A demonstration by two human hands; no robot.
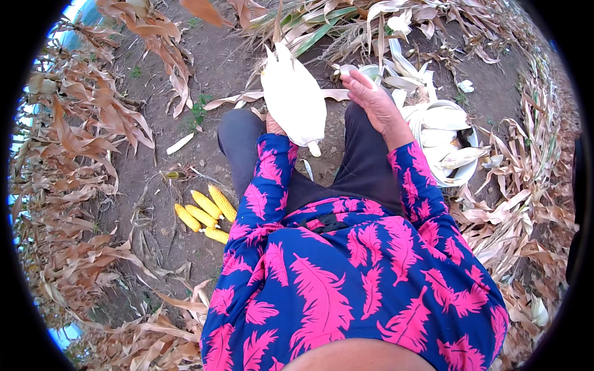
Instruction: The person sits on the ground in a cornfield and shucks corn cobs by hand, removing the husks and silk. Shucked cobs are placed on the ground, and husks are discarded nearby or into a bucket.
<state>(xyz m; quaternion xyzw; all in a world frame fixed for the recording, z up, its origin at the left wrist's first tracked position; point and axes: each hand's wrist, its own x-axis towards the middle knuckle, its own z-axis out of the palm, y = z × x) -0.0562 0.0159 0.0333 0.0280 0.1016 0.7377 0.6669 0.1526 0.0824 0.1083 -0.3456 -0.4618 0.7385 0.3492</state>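
My left hand grips a large ear of corn in its pale husk above the ground between my knees. The ear's stem end points back towards me, and its torn husk tip points away. Most of the left hand's fingers are hidden behind the ear. To the right of the ear, my right hand is raised with its fingers extended and nothing visible in it. Pale husk pieces lie on the ground beyond its fingertips. Several husked yellow corn cobs lie on the soil by my left side.
A white bucket holding unhusked ears stands beside my right knee. Dry corn stalks and leaves rise along the left. A heap of dry stalks lies ahead, and leaf litter covers the right. A loose husk piece rests on soil.
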